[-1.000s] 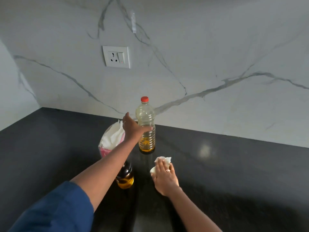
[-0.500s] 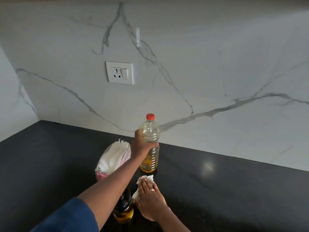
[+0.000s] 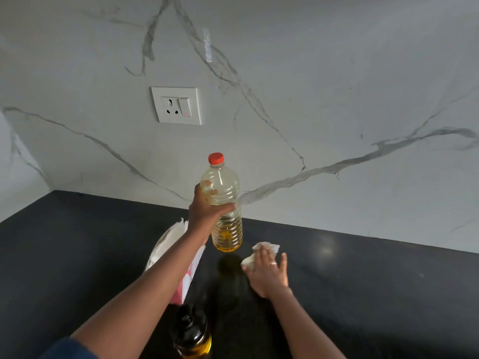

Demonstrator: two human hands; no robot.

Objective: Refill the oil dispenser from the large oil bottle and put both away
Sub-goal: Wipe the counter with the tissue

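A left hand (image 3: 204,213) grips the large oil bottle (image 3: 225,203) just above a black countertop (image 3: 363,294) backed by a veined marble wall (image 3: 311,86). The right hand (image 3: 269,275), fingers flat, presses a crumpled tissue (image 3: 270,246) on it.

No word, brand name or number can be read anywhere in the frame. The large oil bottle (image 3: 226,203), held at centre, shows only clear ribbed plastic and a plain red cap. The tissue packet (image 3: 188,278) at lower centre carries a pink print, but it is partly hidden and too blurred to make out. The wall socket plate (image 3: 176,105) at upper left bears just a small red dot on its switch.
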